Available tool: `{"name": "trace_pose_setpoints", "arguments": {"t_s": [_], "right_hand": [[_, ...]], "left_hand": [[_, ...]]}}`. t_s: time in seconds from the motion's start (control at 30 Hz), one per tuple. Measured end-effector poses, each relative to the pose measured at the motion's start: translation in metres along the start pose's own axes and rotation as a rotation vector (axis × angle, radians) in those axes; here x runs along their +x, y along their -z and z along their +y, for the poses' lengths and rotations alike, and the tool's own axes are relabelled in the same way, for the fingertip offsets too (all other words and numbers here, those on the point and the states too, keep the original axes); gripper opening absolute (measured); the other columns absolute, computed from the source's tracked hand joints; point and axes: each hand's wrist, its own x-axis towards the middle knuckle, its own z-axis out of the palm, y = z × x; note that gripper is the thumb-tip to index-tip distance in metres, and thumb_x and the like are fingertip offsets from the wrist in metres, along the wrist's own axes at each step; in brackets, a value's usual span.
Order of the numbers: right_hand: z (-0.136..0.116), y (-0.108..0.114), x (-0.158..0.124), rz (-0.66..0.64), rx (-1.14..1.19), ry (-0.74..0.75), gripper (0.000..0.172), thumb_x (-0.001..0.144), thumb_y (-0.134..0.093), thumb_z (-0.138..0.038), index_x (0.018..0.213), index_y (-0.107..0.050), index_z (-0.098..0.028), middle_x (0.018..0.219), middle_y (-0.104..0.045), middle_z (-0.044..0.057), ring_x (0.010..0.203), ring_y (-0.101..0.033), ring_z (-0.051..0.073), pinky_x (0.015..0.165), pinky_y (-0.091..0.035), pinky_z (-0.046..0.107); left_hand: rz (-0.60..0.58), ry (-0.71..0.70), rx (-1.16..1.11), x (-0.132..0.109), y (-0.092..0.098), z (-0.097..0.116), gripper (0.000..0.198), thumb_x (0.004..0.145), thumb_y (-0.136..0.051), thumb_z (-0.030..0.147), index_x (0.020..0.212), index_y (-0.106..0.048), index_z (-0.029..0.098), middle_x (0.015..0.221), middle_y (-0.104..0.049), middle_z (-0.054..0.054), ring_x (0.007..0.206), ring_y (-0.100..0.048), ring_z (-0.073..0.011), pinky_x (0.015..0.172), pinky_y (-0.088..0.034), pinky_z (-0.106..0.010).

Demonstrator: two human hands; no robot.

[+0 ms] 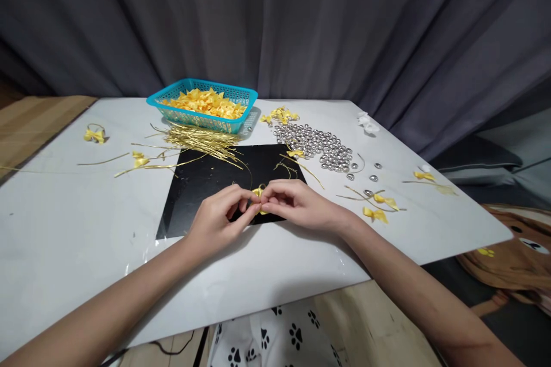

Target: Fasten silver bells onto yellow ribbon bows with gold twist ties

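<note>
Over the front part of a black mat (183, 200), my left hand (219, 212) and my right hand (297, 203) meet fingertip to fingertip. Both pinch a small yellow ribbon bow (258, 191) with gold cord at it; the fingers cover most of the bow. Beyond my hands a bundle of gold cords (200, 140) lies partly over the mat's back edge. Many small shiny silver pieces (322, 146) are heaped at the mat's back right corner, and a yellow bow (295, 153) lies beside them.
A blue plastic basket (235, 125) full of yellow bows (206, 102) stands at the back of the white table (86, 229). Loose bows (375, 215) with cords lie to the right, others (140, 159) to the left. A white scrap (368, 124) lies near the right edge. A grey curtain (301, 23) hangs behind.
</note>
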Motion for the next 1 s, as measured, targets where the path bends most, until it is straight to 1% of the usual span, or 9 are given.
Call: {"name": "trace_pose_setpoints", "arguments": {"t_s": [0.1,0.2,0.27,0.33,0.43,0.6,0.7,0.83,1.0], "right_hand": [[0.0011,0.0006,-0.0005,0.000,-0.027,0.043,0.012,0.088,-0.049,-0.024,0.083,-0.056,-0.015,0.072,-0.047,-0.002,0.058,-0.040,0.007,0.054,-0.033,0.021],[0.0017,0.0021,-0.0009,-0.013,-0.084,0.111,0.012,0.091,-0.045,-0.022,0.087,-0.055,-0.015,0.077,-0.049,0.000,0.064,-0.044,0.008,0.059,-0.036,0.021],[0.0021,0.0031,-0.0011,-0.008,-0.129,0.158,0.012,0.091,-0.043,-0.020,0.088,-0.054,-0.015,0.081,-0.051,0.001,0.069,-0.046,0.009,0.063,-0.038,0.022],[0.0025,0.0035,-0.0013,0.008,-0.158,0.190,0.012,0.092,-0.043,-0.020,0.087,-0.053,-0.015,0.082,-0.050,0.001,0.070,-0.047,0.009,0.064,-0.038,0.022],[0.0030,0.0032,-0.0019,0.018,-0.176,0.210,0.012,0.092,-0.043,-0.020,0.085,-0.052,-0.015,0.080,-0.049,0.000,0.068,-0.046,0.009,0.062,-0.037,0.022],[0.0013,0.0025,-0.0023,0.008,-0.153,0.205,0.013,0.092,-0.043,-0.021,0.083,-0.052,-0.015,0.078,-0.048,0.000,0.065,-0.045,0.008,0.060,-0.037,0.021],[-0.0005,0.0027,-0.0021,0.023,-0.116,0.190,0.014,0.091,-0.045,-0.022,0.083,-0.053,-0.015,0.078,-0.049,0.000,0.063,-0.044,0.008,0.058,-0.036,0.021],[-0.0015,0.0033,-0.0017,0.069,-0.103,0.146,0.014,0.090,-0.047,-0.024,0.080,-0.053,-0.015,0.076,-0.049,0.000,0.060,-0.042,0.007,0.054,-0.034,0.021],[-0.0001,0.0038,-0.0011,0.049,-0.113,0.136,0.013,0.090,-0.046,-0.022,0.082,-0.053,-0.015,0.078,-0.050,0.000,0.062,-0.043,0.008,0.056,-0.035,0.021]], "left_hand": [[-0.007,-0.032,0.083,0.0005,0.0020,-0.0011,0.015,0.087,-0.052,0.027,0.088,-0.063,0.017,0.062,-0.050,0.002,0.052,-0.042,-0.0096,0.051,-0.032,-0.022],[-0.012,-0.146,0.222,0.0021,0.0050,-0.0024,0.016,0.088,-0.050,0.027,0.089,-0.062,0.017,0.066,-0.058,-0.001,0.052,-0.047,-0.0092,0.050,-0.035,-0.021],[0.026,-0.257,0.324,0.0039,0.0066,-0.0025,0.017,0.089,-0.048,0.026,0.086,-0.062,0.017,0.066,-0.061,-0.001,0.051,-0.049,-0.0084,0.049,-0.035,-0.020],[0.082,-0.360,0.417,0.0056,0.0073,-0.0020,0.017,0.090,-0.047,0.024,0.081,-0.060,0.016,0.064,-0.062,0.000,0.049,-0.051,-0.0080,0.048,-0.036,-0.020],[0.124,-0.448,0.514,0.0072,0.0069,-0.0009,0.016,0.088,-0.047,0.020,0.078,-0.058,0.015,0.063,-0.062,0.000,0.049,-0.053,-0.0089,0.048,-0.039,-0.020],[0.146,-0.494,0.598,0.0074,0.0056,-0.0013,0.012,0.084,-0.051,0.017,0.074,-0.056,0.016,0.059,-0.059,0.002,0.048,-0.052,-0.0098,0.046,-0.039,-0.022],[0.163,-0.493,0.624,0.0059,0.0054,-0.0039,0.009,0.081,-0.053,0.017,0.073,-0.056,0.016,0.057,-0.057,0.003,0.048,-0.051,-0.0100,0.046,-0.038,-0.023],[0.154,-0.446,0.563,0.0032,0.0053,-0.0066,0.005,0.081,-0.055,0.017,0.076,-0.057,0.017,0.062,-0.059,0.003,0.052,-0.053,-0.0095,0.049,-0.039,-0.021],[0.126,-0.360,0.420,0.0017,0.0065,-0.0035,0.004,0.082,-0.054,0.016,0.083,-0.057,0.016,0.067,-0.060,0.001,0.054,-0.055,-0.0097,0.050,-0.041,-0.021]]}}
